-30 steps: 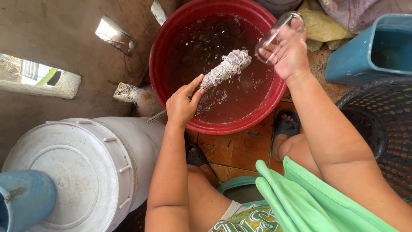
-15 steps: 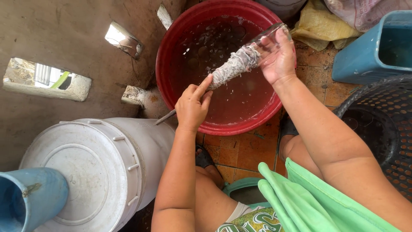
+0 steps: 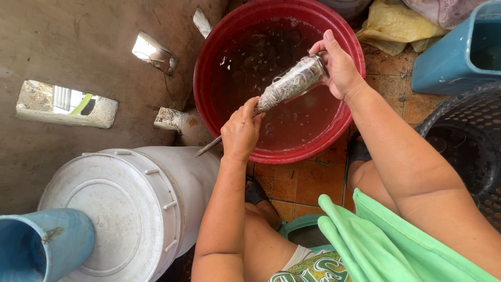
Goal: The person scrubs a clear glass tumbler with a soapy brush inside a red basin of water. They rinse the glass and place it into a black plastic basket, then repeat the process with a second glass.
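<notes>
A clear drinking glass (image 3: pixel 298 79), packed with a pale scrubbing wad, is held tilted over a red basin (image 3: pixel 206 102) of dark water. The right hand (image 3: pixel 340 67) wraps around its base – fingers closed on it. The left hand (image 3: pixel 241 129) pinches a thin metal-handled tool (image 3: pixel 209 147) (its end inside the glass). A white lidded drum (image 3: pixel 112 209) stands just beside the basin; a black mesh basket (image 3: pixel 467 136) sits at right.

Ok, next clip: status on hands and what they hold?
Right hand grips a clear glass. Left hand works a brush inside it. Both over the red basin of water, nothing blocking.
</notes>
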